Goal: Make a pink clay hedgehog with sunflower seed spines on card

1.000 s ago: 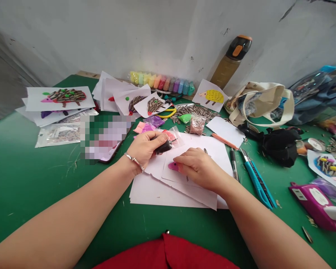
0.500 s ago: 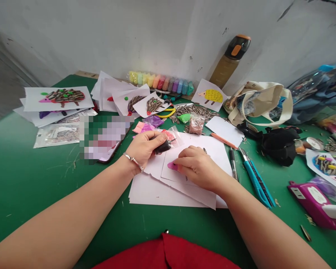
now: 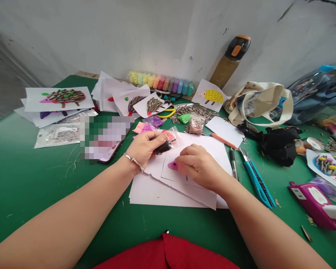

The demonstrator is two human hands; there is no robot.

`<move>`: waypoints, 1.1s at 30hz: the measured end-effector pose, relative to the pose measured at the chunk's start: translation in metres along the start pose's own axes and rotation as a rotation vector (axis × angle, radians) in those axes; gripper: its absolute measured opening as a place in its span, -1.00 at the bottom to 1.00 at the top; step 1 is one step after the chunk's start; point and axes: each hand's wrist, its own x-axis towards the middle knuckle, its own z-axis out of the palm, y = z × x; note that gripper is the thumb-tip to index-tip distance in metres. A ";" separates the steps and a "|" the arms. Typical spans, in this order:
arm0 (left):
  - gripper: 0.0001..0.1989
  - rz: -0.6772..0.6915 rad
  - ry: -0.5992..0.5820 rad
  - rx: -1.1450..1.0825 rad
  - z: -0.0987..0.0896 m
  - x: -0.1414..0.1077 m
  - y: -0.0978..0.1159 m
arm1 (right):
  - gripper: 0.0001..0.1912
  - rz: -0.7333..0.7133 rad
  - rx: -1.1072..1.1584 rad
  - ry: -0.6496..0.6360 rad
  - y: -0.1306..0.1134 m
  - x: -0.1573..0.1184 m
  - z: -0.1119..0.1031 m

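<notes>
Pink clay head (image 3: 173, 165), just one, lies on the small paper sheet (image 3: 167, 176) between the hands, one dark eye showing. So the snout end looks formed; no seeds show on the visible part, so the back appears unfinished, though the right hand (image 3: 198, 166) covers much of it. That hand curls low, fingertips bunched at the clay; whether they pinch anything, I can't tell. The left hand (image 3: 150, 147) closes, thumb on top, around one black clay packet (image 3: 162, 148). Outward we go: one brown clay packet (image 3: 196, 124), one green clay lump (image 3: 184, 118), a seed pile (image 3: 196, 110) beyond counting. To the right, one orange stick (image 3: 224, 141), one pen (image 3: 233, 166), one utility knife (image 3: 257, 182). Across the back of the green worktop (image 3: 120, 231), one yellow hedgehog picture (image 3: 212, 96), then one bottle (image 3: 231, 61) leaning on the wall (image 3: 100, 37).
</notes>
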 end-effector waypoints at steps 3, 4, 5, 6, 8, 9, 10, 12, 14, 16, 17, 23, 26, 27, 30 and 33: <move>-0.66 0.000 0.005 0.009 0.000 0.000 0.000 | -0.75 0.002 -0.016 -0.039 -0.001 0.000 0.001; -0.66 0.002 0.007 0.013 0.000 0.000 0.000 | -0.74 0.002 -0.016 -0.052 -0.002 0.001 0.002; -0.66 0.003 0.006 0.015 0.000 0.000 0.000 | -0.74 0.001 -0.007 -0.057 -0.002 0.001 0.002; -0.66 0.000 0.003 0.016 0.000 0.001 0.001 | -0.74 -0.002 0.009 -0.056 -0.001 0.001 0.003; -0.66 -0.008 0.000 0.012 0.000 0.001 0.001 | -0.74 0.011 0.062 -0.024 0.001 0.001 0.002; -0.66 -0.013 -0.001 0.009 0.000 0.001 0.001 | -0.74 0.037 0.093 0.019 0.003 0.001 0.002; -0.66 -0.016 -0.005 0.006 0.000 0.000 0.001 | -0.73 0.079 0.123 0.082 0.005 0.001 0.001; -0.67 -0.015 -0.022 0.012 -0.001 0.000 0.000 | -0.73 0.192 0.169 0.255 0.007 0.001 -0.002; -0.69 -0.006 -0.043 0.035 -0.001 -0.001 0.000 | -0.74 0.282 0.205 0.415 0.007 0.002 -0.006; -0.70 0.003 -0.057 0.070 -0.001 -0.001 -0.001 | -0.78 0.299 0.245 0.482 0.003 0.002 -0.009; -0.70 0.006 -0.060 0.089 -0.001 -0.002 -0.001 | -0.79 0.287 0.266 0.485 0.001 0.002 -0.011; -0.65 0.005 -0.081 0.159 0.000 -0.003 0.001 | -0.81 0.251 0.365 0.530 -0.008 0.001 -0.016; -0.64 0.015 -0.096 0.174 0.000 -0.004 0.001 | -0.79 0.243 0.388 0.518 -0.007 0.001 -0.017; -0.65 0.020 -0.102 0.181 0.000 -0.004 0.001 | -0.79 0.240 0.387 0.490 -0.006 0.001 -0.017; -0.65 0.033 -0.122 0.206 0.000 -0.005 0.000 | -0.81 0.252 0.382 0.426 -0.005 0.003 -0.015; -0.65 0.048 -0.142 0.234 0.000 -0.004 0.000 | -0.81 0.258 0.384 0.436 -0.004 0.004 -0.014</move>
